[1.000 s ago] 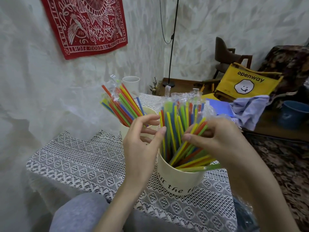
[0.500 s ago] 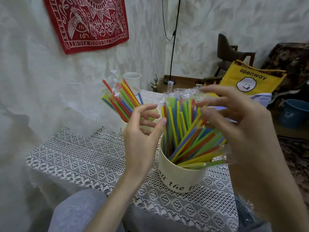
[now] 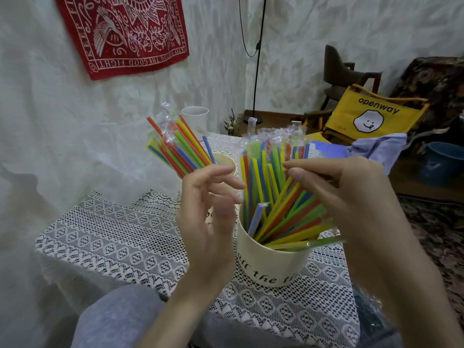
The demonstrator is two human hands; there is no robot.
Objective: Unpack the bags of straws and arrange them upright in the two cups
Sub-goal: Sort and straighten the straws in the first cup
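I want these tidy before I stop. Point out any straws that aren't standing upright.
In the near cup, the straws on the right lean hard toward the right hand, the lowest lying almost flat across the rim. The far cup's bundle slants left. Only the near cup's back straws stand upright.

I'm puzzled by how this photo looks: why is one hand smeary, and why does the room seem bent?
Head view: the left hand is motion-blurred, its fingers ghosted, while the near cup and its straws stay fairly sharp; the wide-angle lens bows the wall and tilts the red cloth; lighting is soft and even, without harsh glare; the right hand is only slightly soft.
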